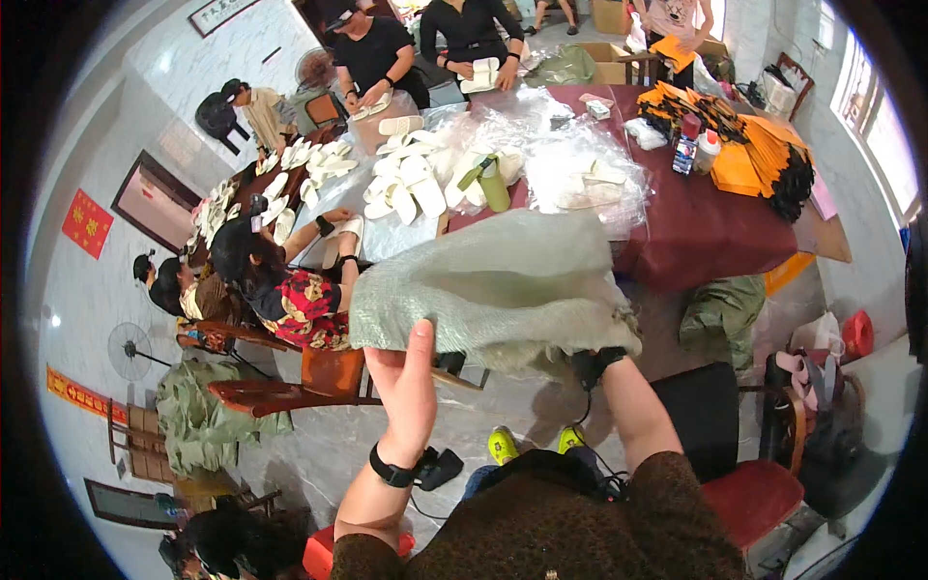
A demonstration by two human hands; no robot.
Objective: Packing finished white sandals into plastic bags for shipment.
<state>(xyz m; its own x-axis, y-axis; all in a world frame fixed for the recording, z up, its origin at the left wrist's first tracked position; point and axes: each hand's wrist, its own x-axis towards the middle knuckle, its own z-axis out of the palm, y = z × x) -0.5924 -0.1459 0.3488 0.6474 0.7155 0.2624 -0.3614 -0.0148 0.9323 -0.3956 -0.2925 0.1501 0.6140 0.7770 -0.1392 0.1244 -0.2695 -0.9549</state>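
Observation:
A pale green woven sack (483, 280) stretches between my two arms, above the floor and in front of the table. My left hand (400, 382) is closed on its near left edge, thumb lying over the fabric and the fingers behind it. My right hand is hidden by the sack's frayed right end; only the forearm and a black wrist strap (607, 356) show, so I cannot tell whether its fingers grip the cloth. Folds sag along the middle of the sack.
Behind it stands a table with a dark red cloth (677, 246), bearing white slippers (406, 184), clear plastic bags (580, 159), a green bottle (493, 184) and orange bags (764, 155). Several people work around it. Wooden chairs (280, 387) stand left, a red-seated chair (754, 498) right.

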